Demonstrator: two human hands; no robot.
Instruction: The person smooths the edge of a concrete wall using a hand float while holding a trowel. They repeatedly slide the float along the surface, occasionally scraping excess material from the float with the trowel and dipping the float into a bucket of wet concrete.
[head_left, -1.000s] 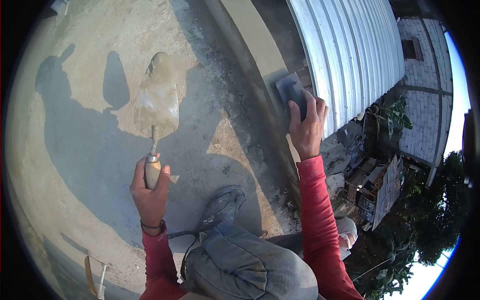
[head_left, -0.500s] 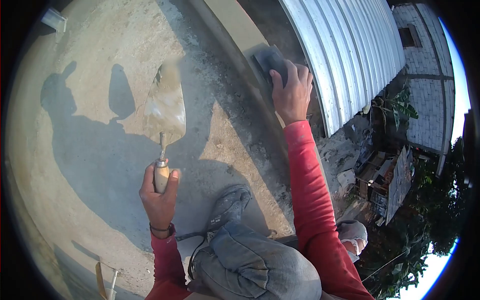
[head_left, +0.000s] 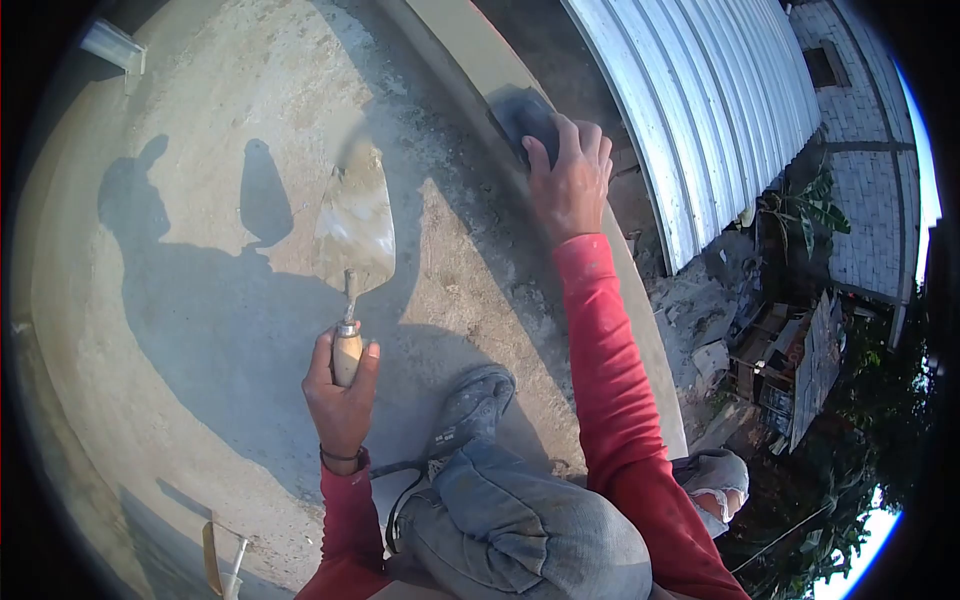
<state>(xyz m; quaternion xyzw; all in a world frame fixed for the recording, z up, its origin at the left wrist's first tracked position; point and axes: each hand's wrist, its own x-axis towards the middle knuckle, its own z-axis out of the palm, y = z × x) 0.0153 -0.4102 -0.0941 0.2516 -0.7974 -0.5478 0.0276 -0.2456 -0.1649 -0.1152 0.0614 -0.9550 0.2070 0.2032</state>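
Note:
A pointed metal trowel (head_left: 357, 225) is held by its wooden handle in my left hand (head_left: 341, 400), its blade pointing up the view over the concrete floor. My right hand (head_left: 572, 180) grips a dark block-like float (head_left: 525, 115), which lies against the smooth top of a narrow wall ledge (head_left: 470, 45). The float's underside is hidden. Both arms wear red sleeves, and a dark band circles my left wrist.
Beyond the ledge lies a corrugated metal roof (head_left: 690, 110), with a block wall (head_left: 865, 200) and rubble (head_left: 705, 300) below. My shoe (head_left: 475, 400) rests on the concrete floor (head_left: 240, 370). A long-handled tool (head_left: 232, 570) lies at lower left.
My right hand and the float have shifted slightly left along the ledge. The trowel, my left hand and the surroundings appear a little further right in view.

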